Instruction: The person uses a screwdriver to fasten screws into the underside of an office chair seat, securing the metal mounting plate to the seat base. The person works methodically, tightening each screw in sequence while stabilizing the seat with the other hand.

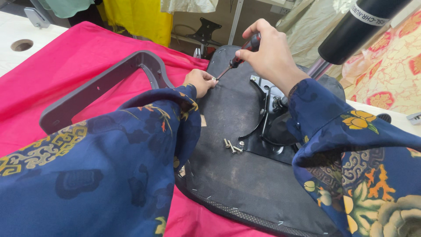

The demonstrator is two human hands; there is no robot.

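— Near the top centre of the frame, what has the right hand (269,55) got?

— It is closed around a screwdriver (240,56) with a red-and-black handle, the tip slanting down-left to a small screw (214,79).

— And the left hand (201,82)?

— Its fingers are pinched shut on that screw, at the upper edge of the upturned black chair seat (232,175).

— What lies around them?

— A grey armrest (101,90) left of the seat on the red cloth (52,61) over the counter; loose bolts (232,145) at mid-frame beside the black metal mechanism plate (267,127).
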